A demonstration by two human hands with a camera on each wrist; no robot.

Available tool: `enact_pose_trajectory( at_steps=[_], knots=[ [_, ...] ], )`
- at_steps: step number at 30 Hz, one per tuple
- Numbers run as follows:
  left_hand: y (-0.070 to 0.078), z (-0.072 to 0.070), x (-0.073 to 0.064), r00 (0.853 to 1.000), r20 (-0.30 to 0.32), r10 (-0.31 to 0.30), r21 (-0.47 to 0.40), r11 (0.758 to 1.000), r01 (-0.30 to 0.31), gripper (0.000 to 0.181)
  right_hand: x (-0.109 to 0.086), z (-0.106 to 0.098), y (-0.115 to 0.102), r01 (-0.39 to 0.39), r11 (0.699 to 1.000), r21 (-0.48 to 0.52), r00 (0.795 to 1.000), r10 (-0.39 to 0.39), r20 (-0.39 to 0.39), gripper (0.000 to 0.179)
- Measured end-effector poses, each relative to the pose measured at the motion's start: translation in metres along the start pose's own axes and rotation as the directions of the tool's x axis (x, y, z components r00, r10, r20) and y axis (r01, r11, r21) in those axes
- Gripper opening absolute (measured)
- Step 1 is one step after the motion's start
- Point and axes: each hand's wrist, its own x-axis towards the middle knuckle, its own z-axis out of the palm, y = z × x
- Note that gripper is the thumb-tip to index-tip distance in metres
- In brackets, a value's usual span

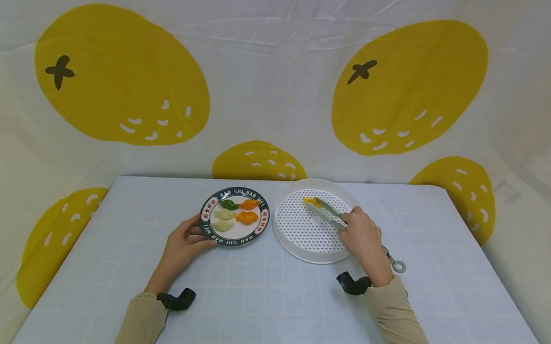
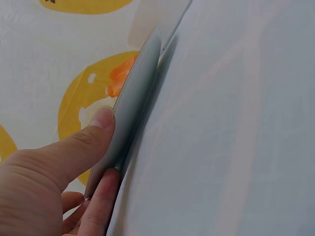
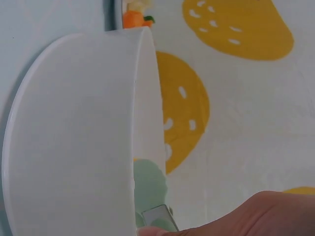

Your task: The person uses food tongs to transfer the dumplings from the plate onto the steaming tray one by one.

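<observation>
My left hand (image 1: pixel 188 244) holds a round plate (image 1: pixel 231 242) with a dark lettered rim at its near left edge. In the left wrist view the thumb lies on the rim and the fingers are under it. Several dumplings sit on the plate: a green one (image 1: pixel 228 204), orange ones (image 1: pixel 247 217) and pale ones (image 1: pixel 223 225). My right hand (image 1: pixel 363 238) grips pale green tongs (image 1: pixel 326 214) over a white perforated steamer tray (image 1: pixel 314 257). At the tong tips is a yellow-orange dumpling (image 1: pixel 308 200). The tray wall (image 3: pixel 74 123) hides the tips in the right wrist view.
Both plate and tray stand toward the back of a table (image 1: pixel 252 314) with a pale checked cloth, side by side with a narrow gap. Behind it hangs a white sheet (image 1: pixel 274 83) with large yellow fruit prints. Black wrist mounts (image 1: pixel 177 299) project from both wrists.
</observation>
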Motion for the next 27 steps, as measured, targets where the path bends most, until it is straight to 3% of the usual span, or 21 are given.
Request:
enact_pose_trajectory(
  at_steps=[15, 21, 27],
  knots=[
    [-0.001, 0.0, -0.001, 1.0, -0.005, -0.019, 0.02, 1.0, 0.019, 0.092, -0.004, -0.013, -0.002, 0.024, 0.998, 0.055, 0.999, -0.021, -0.04, 0.048],
    [-0.004, -0.001, -0.001, 1.0, -0.004, -0.016, 0.018, 1.0, 0.016, 0.091, 0.0, -0.018, -0.019, 0.081, 0.996, 0.039, 0.995, -0.079, -0.056, 0.047],
    [-0.003, -0.001, 0.0, 1.0, 0.007, -0.005, 0.005, 1.0, 0.005, 0.092, 0.005, -0.024, -0.045, 0.125, 0.991, 0.05, 0.992, -0.124, -0.026, 0.048]
  ],
)
